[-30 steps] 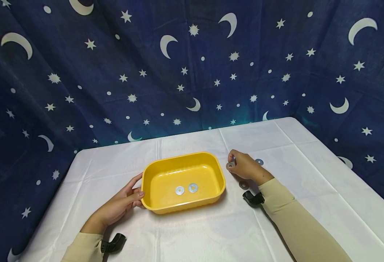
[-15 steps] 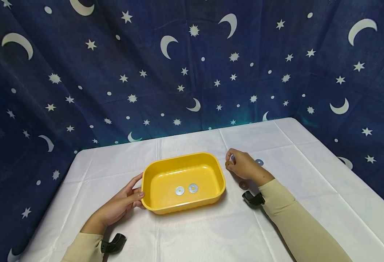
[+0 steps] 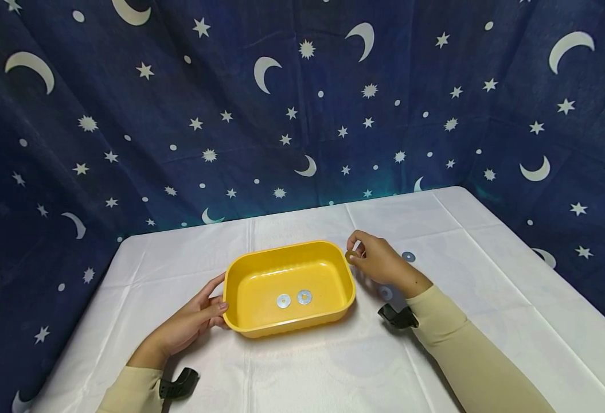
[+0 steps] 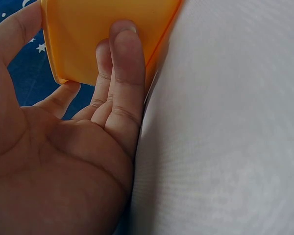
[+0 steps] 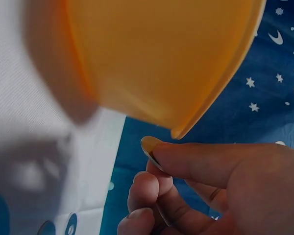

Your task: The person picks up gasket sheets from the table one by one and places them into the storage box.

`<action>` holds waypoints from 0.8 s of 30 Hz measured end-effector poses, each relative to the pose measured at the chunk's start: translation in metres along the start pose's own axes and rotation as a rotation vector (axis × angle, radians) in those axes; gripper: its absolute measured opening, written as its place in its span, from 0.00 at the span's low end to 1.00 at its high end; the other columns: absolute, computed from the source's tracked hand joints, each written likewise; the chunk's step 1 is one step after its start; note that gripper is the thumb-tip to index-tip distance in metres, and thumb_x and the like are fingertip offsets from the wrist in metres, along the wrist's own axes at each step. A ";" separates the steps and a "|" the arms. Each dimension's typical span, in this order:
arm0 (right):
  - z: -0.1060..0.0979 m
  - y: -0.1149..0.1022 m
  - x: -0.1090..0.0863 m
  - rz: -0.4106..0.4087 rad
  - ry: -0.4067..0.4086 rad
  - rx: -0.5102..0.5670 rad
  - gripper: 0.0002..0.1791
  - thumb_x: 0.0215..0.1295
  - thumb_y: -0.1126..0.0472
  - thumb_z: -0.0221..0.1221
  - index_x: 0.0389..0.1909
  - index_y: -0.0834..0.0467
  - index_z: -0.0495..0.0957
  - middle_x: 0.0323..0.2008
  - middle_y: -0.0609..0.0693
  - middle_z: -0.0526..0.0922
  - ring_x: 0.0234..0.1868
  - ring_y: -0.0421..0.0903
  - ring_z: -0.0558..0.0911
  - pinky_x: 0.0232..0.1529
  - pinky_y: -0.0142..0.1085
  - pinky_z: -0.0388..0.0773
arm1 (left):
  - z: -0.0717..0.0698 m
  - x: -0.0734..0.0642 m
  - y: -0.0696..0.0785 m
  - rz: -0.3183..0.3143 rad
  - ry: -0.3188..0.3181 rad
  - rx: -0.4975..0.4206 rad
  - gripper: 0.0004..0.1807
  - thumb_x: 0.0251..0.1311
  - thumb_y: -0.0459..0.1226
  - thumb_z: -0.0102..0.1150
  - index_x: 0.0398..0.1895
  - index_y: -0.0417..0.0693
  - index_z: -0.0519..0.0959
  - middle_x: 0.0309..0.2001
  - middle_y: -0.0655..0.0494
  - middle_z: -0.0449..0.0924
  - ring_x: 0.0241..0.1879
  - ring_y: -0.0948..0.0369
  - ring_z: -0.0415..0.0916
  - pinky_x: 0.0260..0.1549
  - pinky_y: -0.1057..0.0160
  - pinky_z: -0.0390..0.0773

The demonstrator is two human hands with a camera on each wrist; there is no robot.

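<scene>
A yellow plastic tub stands on the white cloth, with two flat metal washers lying inside it. My left hand holds the tub's left end, several fingers laid against the outer wall in the left wrist view. Just outside the right rim, my right hand pinches a round washer between thumb and forefinger. A thin edge of something flat also shows between its lower fingers. Two more washers lie on the cloth close to this hand, a farther one and a nearer one.
A white cloth covers the table. Dark blue fabric printed with moons and stars hangs behind it and at both sides. Black straps with camera mounts sit at both wrists.
My right hand has moved left with the pinched washer, from beside the tub up to its right rim. The left hand and the tub have stayed in place.
</scene>
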State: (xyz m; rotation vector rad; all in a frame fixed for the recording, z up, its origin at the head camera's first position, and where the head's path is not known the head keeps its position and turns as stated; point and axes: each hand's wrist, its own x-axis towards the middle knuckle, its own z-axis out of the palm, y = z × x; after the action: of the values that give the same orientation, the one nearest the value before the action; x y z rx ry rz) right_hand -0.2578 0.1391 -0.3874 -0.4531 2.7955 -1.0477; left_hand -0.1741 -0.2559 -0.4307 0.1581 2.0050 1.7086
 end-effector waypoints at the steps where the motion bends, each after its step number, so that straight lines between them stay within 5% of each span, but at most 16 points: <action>1: 0.000 -0.001 0.000 0.004 -0.003 0.005 0.08 0.61 0.62 0.57 0.40 0.52 0.69 0.30 0.52 0.75 0.24 0.45 0.72 0.25 0.31 0.73 | 0.000 0.000 0.000 0.004 -0.001 -0.002 0.36 0.67 0.41 0.45 0.71 0.71 0.40 0.60 0.37 0.61 0.46 0.54 0.74 0.47 0.64 0.78; 13: 0.002 -0.010 -0.003 0.039 -0.022 0.004 0.11 0.61 0.64 0.57 0.42 0.51 0.68 0.28 0.51 0.75 0.24 0.46 0.73 0.25 0.31 0.75 | -0.001 0.000 -0.001 0.020 -0.003 -0.007 0.36 0.67 0.41 0.46 0.71 0.69 0.41 0.58 0.38 0.62 0.45 0.55 0.75 0.47 0.63 0.78; 24: -0.002 -0.015 -0.005 -0.017 0.035 -0.002 0.11 0.60 0.64 0.56 0.43 0.54 0.69 0.26 0.51 0.73 0.24 0.45 0.71 0.24 0.31 0.72 | 0.000 0.000 0.000 0.008 0.005 -0.009 0.37 0.66 0.42 0.48 0.71 0.69 0.41 0.57 0.39 0.63 0.44 0.55 0.75 0.47 0.64 0.78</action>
State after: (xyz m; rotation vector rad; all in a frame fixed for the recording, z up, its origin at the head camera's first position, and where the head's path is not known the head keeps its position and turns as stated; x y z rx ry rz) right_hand -0.2498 0.1316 -0.3760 -0.4637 2.8282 -1.0659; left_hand -0.1738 -0.2565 -0.4310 0.1593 2.0026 1.7241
